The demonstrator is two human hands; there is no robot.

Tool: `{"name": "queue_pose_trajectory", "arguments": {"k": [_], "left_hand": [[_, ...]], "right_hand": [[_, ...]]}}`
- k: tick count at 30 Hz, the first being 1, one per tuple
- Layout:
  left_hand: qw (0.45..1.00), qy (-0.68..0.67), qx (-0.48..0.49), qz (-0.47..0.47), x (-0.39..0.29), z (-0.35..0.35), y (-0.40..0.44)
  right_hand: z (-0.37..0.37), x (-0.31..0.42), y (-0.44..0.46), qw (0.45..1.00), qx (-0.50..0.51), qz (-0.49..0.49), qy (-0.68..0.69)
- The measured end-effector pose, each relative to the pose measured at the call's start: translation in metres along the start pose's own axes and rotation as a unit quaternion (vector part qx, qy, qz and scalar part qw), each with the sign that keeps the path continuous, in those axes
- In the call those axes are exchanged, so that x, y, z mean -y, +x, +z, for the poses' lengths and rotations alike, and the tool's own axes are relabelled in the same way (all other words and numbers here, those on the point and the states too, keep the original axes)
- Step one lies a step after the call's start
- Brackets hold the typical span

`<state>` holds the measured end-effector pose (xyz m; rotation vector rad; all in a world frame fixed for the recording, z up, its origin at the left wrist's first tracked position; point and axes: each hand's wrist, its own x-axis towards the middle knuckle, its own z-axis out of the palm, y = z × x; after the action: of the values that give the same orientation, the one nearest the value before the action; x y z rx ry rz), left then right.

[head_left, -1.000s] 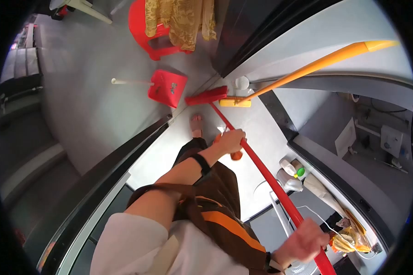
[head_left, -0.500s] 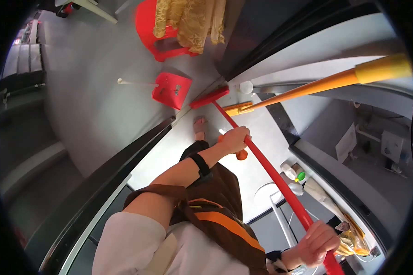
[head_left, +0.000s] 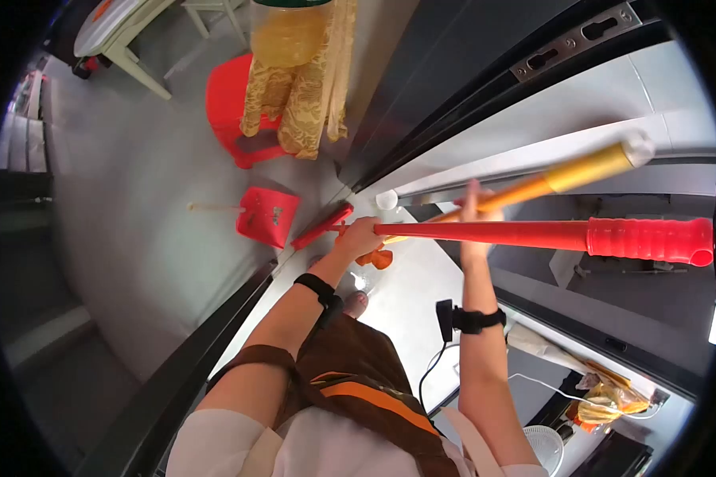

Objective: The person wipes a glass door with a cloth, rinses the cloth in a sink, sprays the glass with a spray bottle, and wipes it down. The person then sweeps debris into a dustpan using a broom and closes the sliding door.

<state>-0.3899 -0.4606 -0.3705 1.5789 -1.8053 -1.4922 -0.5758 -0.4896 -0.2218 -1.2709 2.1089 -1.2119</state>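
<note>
My left hand [head_left: 361, 237] is wrapped round the lower part of a red broom's handle [head_left: 493, 231]. That broom's red head [head_left: 323, 226] rests on the floor by the door track. The handle's ribbed grip end points towards the right and up at me. Behind the red handle, my right hand [head_left: 479, 215] is closed round the orange-yellow handle of a second broom [head_left: 533, 188]; hand and handle are partly blurred. The second broom's head is mostly hidden behind my left hand. A red dustpan [head_left: 268, 218] holding some dark debris lies just beyond the red broom head.
A red stool [head_left: 229, 95] draped with gold patterned cloth [head_left: 302, 119] stands ahead, with a large bottle of yellowish liquid [head_left: 290, 36] above it. A white cup [head_left: 387, 199] is by the door track. Dark door frames [head_left: 191, 350] flank me. An orange object [head_left: 376, 258] lies near my left hand.
My right hand has left the red handle's upper end and moved up to the yellow broom's handle, which has shifted. The red handle has swung round to lie nearly level across the view.
</note>
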Motion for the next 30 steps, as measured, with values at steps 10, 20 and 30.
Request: {"name": "queue_pose_trajectory", "arguments": {"k": [10,20,30], "left_hand": [[1.0,-0.009,0.009,-0.014,0.012,0.015,-0.032],[0.994,-0.049,-0.093,0.028,0.008,0.026,-0.053],[0.995,0.049,0.076,0.034,0.027,0.094,-0.006]], "right_hand": [[-0.008,-0.043,0.097,0.997,0.047,-0.051,-0.045],[-0.161,0.108,-0.057,0.845,0.384,-0.009,0.373],[-0.177,0.12,-0.091,0.904,0.185,-0.13,0.363]]}}
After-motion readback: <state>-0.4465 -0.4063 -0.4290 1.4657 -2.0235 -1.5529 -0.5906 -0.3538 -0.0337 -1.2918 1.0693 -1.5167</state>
